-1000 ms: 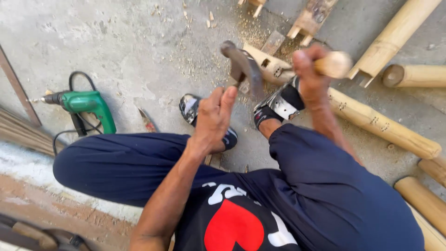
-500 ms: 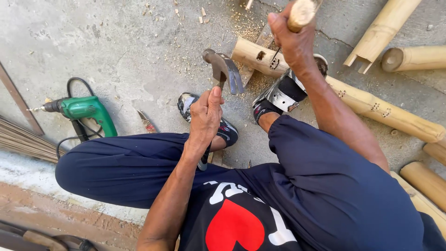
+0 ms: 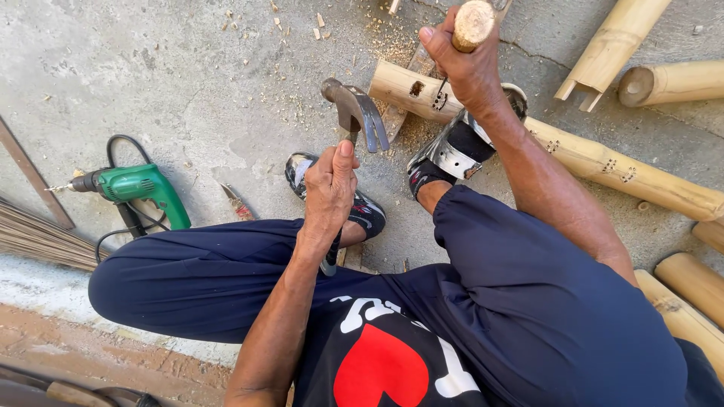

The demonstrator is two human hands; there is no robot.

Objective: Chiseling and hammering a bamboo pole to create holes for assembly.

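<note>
broom bristles (image 3: 30, 241): far left edge, thin tan straws, lying flat.
drill (image 3: 132, 185): green plastic body, black cord looped, on the concrete (image 3: 188, 83), well apart from the hands.
left hand (image 3: 330, 192): fingers wrapped tight round the hammer (image 3: 358, 113) handle, steel claw head raised above the shoes.
right hand (image 3: 471, 64): fist closed on a round wooden handle (image 3: 473, 22), sawn end up; whatever tip it has is hidden.
bamboo pole (image 3: 558, 147): long, pale yellow, smooth, lies across under the right foot; square hole cut near its left end, rows of small drilled holes further right.
progress: judged partway; one hole looks chopped out, chips and sawdust lie around it, drilled spots appear not yet opened.
other poles (image 3: 664, 79): cut lengths at right, one notched end.
</note>
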